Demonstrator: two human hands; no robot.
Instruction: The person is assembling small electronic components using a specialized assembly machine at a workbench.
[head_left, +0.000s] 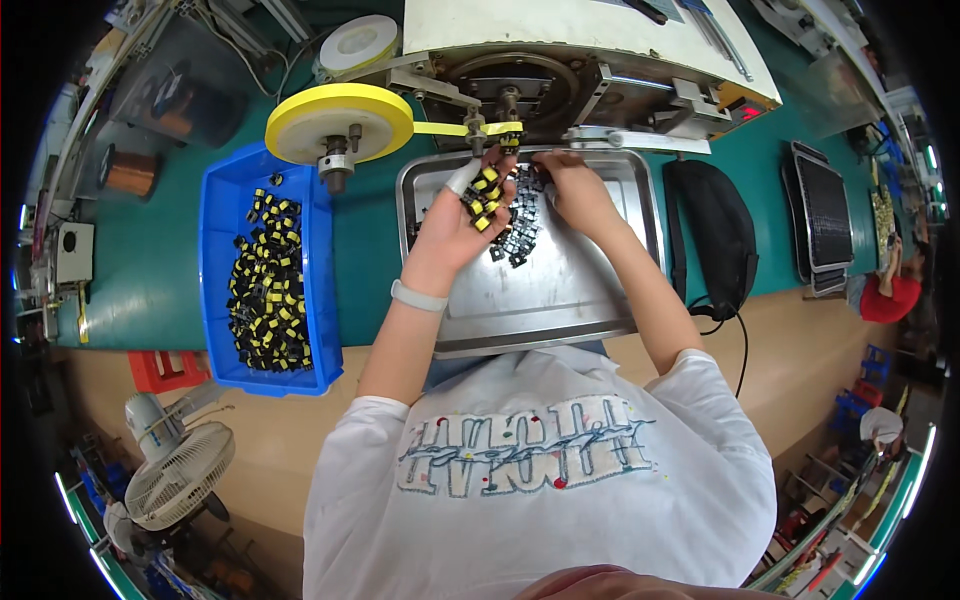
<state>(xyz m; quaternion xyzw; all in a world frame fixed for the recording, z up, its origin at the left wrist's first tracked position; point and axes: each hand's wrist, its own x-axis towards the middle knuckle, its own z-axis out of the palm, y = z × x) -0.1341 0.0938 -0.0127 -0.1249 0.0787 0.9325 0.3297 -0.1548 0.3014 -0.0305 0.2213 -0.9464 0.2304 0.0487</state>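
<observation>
Cradling yellow-banded parts (484, 200), the left hand (452, 228) is half curled; more banded ones, seemingly finished, lie in the blue bin (323, 250) to its left. Unbanded black parts (522, 215), apparently left to do, sit just right of it. The right hand's (580, 192) fingertips are obscured; its grip I cannot tell.

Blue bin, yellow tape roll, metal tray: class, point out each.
Blue bin (319, 265), head view: right side wall.
Yellow tape roll (322, 122), head view: pale side face.
Metal tray (565, 290), head view: inner floor.
</observation>
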